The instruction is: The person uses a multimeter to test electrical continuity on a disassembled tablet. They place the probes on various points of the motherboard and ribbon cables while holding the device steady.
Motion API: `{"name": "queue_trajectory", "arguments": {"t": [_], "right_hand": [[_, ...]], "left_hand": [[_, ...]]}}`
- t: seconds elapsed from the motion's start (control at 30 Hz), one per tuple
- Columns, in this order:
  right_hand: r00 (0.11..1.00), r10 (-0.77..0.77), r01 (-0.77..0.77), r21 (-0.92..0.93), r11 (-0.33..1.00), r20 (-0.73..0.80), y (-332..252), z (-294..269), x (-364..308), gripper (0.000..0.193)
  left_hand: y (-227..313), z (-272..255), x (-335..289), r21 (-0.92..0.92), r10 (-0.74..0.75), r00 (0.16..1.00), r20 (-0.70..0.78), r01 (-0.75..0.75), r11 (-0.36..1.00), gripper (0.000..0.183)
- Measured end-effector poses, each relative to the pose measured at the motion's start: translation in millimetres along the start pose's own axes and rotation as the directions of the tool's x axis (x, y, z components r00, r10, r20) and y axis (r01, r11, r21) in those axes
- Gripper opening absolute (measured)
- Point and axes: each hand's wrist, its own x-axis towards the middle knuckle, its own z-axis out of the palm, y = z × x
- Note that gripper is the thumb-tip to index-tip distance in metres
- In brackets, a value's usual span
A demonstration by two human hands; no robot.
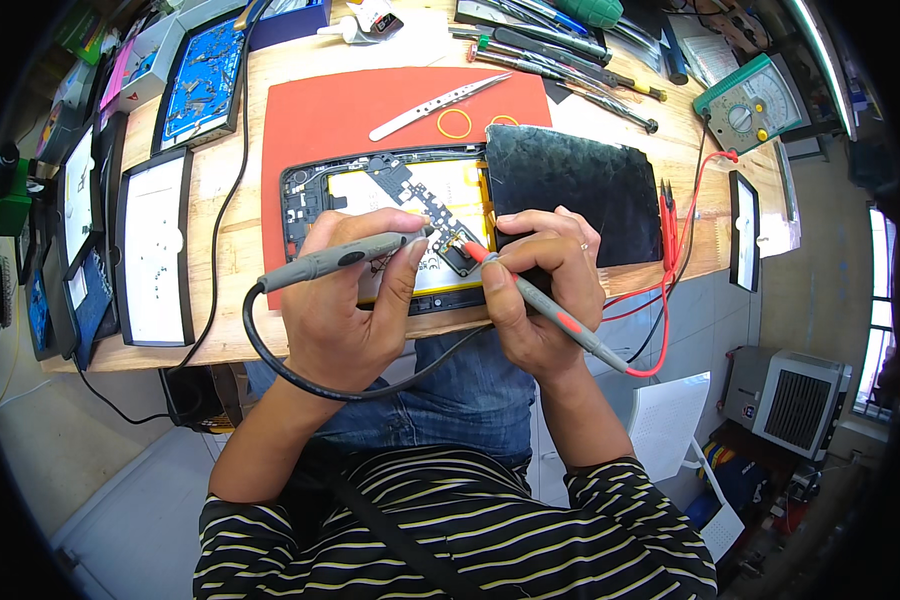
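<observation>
Opened tablet (390, 225) lies back-off on a red mat (320, 110) at the middle of the wooden desk (220, 330), yellow battery and circuit boards exposed. Its dark screen panel (580, 190) is swung off to the right, lying just beside the frame.

Left hand (355, 300) grips a grey probe with a black lead (335, 260) like a pen, tip resting on the small board at the centre of the tablet. Right hand (540, 290) pinches a red-tipped probe (530, 290), tip on the same board, very near the other one. Both hands closed on their probes. Leads run off to a green multimeter (750, 105) at the far right of the desk.

Also on the mat: tweezers (440, 105), two orange rubber bands (455, 123). Screwdrivers (560, 60) at the back, white trays (155, 245) on the left, blue parts tray (205, 80) behind them.

Risks, as a judgement:
- The two tips sit so close that a slip could bridge neighbouring pads and short the board.
- A tip skating off could scratch or nick the battery beside it.
- The black lead loops below the desk edge across the lap; a snag could jerk the left probe.
- The red lead trails past the screen panel's edge and could drag on it.
</observation>
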Motion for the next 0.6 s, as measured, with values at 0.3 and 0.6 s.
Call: {"name": "queue_trajectory", "arguments": {"t": [0.3,0.6], "right_hand": [[1.0,-0.006,0.006,-0.002,1.0,-0.002,0.0,0.3,0.0,0.015],[1.0,-0.008,0.008,-0.007,1.0,-0.005,0.0,0.4,0.4,0.015]], "left_hand": [[0.1,-1.0,0.1,0.008,-0.002,1.0,0.014,0.002,1.0,0.02],[0.5,-1.1,0.1,-0.007,-0.007,1.0,0.011,0.007,1.0,0.02]]}}
